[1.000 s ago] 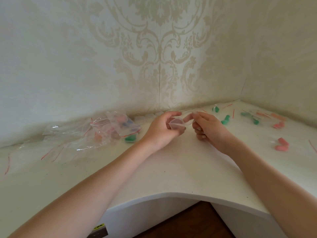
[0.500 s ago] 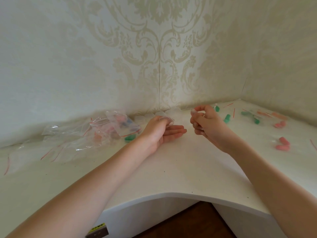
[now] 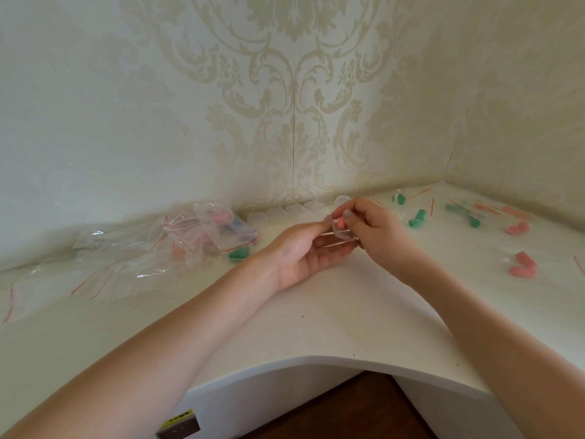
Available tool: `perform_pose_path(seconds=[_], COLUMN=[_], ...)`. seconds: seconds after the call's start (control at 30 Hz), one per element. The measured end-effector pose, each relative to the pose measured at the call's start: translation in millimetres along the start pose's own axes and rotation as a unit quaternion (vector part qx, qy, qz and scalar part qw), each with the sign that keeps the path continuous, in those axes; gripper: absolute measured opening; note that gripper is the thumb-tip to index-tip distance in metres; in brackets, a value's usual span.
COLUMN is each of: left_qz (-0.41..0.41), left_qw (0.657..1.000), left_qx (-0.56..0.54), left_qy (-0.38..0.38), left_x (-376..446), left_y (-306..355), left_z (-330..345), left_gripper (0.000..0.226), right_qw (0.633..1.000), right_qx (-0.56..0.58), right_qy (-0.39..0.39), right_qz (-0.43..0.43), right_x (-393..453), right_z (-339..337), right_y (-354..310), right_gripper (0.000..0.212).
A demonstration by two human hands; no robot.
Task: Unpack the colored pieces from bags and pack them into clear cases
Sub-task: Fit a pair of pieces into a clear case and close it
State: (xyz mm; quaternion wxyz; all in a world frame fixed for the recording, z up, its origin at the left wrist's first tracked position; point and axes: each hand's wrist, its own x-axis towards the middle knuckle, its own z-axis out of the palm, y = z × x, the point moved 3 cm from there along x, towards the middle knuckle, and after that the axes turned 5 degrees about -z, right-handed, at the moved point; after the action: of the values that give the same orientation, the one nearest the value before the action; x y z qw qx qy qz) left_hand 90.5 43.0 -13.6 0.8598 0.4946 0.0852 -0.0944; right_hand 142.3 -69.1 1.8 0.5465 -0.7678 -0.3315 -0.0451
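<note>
Head view showed a small clear case (image 3: 340, 231) with a pink piece (image 3: 341, 222) between both hands. Right hand (image 3: 376, 231) pinched it; left hand (image 3: 304, 255) lay spread, fingertips touching it. Packing looked underway; next, probably snapping it closed. Bags (image 3: 202, 232) lay left.

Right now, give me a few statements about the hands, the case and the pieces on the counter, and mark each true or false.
1. The right hand pinches a clear case. True.
2. The left hand lies flat on the counter, far from the case. False: its fingers are raised and meet the case.
3. A green piece lies beside the pile of bags. True.
4. Every loose piece on the counter is green. False: pink pieces lie at the right.
</note>
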Motion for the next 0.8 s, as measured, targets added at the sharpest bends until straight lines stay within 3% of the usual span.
perform_pose_path(seconds=[0.17,0.4,0.5,0.63,0.8], left_qz=[0.007,-0.005,-0.008,-0.008,0.023], left_qw=[1.0,1.0,1.0,0.998,1.0], left_qx=[0.006,-0.013,-0.019,-0.064,-0.02], left_qy=[-0.003,-0.019,-0.021,-0.014,-0.009], left_x=[2.2,1.6,2.0,4.5,7.3], left_y=[-0.9,0.0,0.8,3.0,1.6], left_z=[-3.5,-4.8,-5.6,-9.7,-11.6], left_gripper=[0.013,0.023,0.02,0.019,0.013], right_qw=[0.999,0.998,0.997,0.998,0.997], right_qx=[0.022,-0.051,-0.06,0.012,0.007], right_qy=[-0.026,-0.031,-0.037,-0.053,-0.079], right_qz=[-0.002,-0.035,-0.041,-0.018,-0.013], right_x=[-1.9,-2.5,-4.4,-4.3,-2.9], right_z=[-1.8,-1.7,-1.1,-1.7,-4.1], right_y=[-2.2,-4.7,-8.3,-14.1,-10.6], right_gripper=[0.006,0.005,0.015,0.036,0.045])
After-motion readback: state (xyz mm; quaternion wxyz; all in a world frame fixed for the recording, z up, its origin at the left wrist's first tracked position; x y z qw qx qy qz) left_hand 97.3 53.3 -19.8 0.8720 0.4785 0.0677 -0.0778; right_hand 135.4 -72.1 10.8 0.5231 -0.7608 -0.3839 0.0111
